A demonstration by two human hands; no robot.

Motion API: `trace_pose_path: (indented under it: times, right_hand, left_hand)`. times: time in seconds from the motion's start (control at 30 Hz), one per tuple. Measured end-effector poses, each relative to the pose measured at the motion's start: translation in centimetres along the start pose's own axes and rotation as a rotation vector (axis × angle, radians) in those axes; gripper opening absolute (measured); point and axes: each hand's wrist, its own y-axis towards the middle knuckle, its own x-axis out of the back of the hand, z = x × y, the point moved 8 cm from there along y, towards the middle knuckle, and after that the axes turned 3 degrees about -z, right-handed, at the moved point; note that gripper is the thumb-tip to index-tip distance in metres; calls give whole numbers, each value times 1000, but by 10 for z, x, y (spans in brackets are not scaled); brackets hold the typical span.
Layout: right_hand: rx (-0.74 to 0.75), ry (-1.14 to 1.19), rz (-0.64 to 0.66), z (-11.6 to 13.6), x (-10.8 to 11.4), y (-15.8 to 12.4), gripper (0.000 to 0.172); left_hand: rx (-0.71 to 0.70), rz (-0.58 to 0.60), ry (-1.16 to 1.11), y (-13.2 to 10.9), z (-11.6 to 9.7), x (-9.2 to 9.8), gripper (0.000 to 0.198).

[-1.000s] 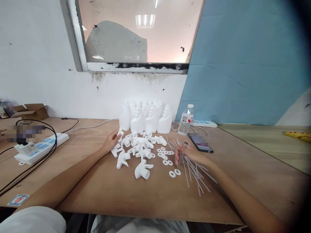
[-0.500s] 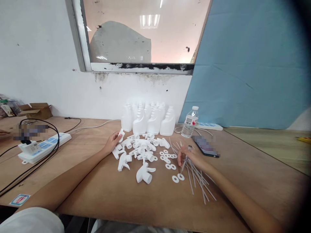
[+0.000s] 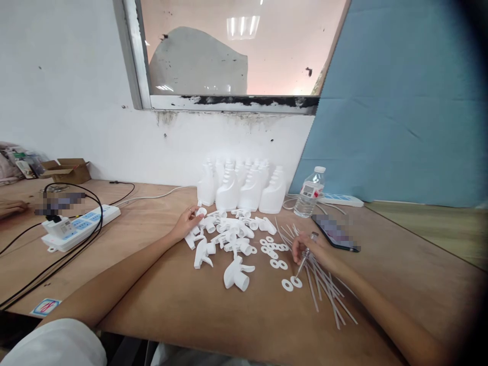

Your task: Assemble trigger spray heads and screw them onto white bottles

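The left hand (image 3: 186, 221) is resting at the left edge of a pile of spray heads (image 3: 229, 236), its grip pinching a single spray head (image 3: 200, 212) at the pile's rim. The right hand (image 3: 314, 249) is grasping a thin metal tool (image 3: 304, 258), its grip clenched on the shaft and the tip pointing down at two white rings (image 3: 292, 282) lying on the surface (image 3: 152, 284), just beside loose plastic tubes (image 3: 328, 290). White bottles (image 3: 244, 185) are standing behind the pile.

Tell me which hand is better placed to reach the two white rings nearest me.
Probably right. The right hand holds a thin tool whose tip sits just by the two rings. The left hand is on a trigger head, beyond the pile of them.
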Motion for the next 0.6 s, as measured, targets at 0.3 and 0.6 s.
trace_pose_path:
  times: [0.3, 0.6]
  right_hand:
    - [16, 32, -10, -2, 7, 2, 70]
    - [8, -14, -43, -3, 10, 2, 72]
  left_hand:
    - [-63, -12, 196, 4, 9, -1, 49]
    - [-113, 23, 269, 3, 6, -4, 48]
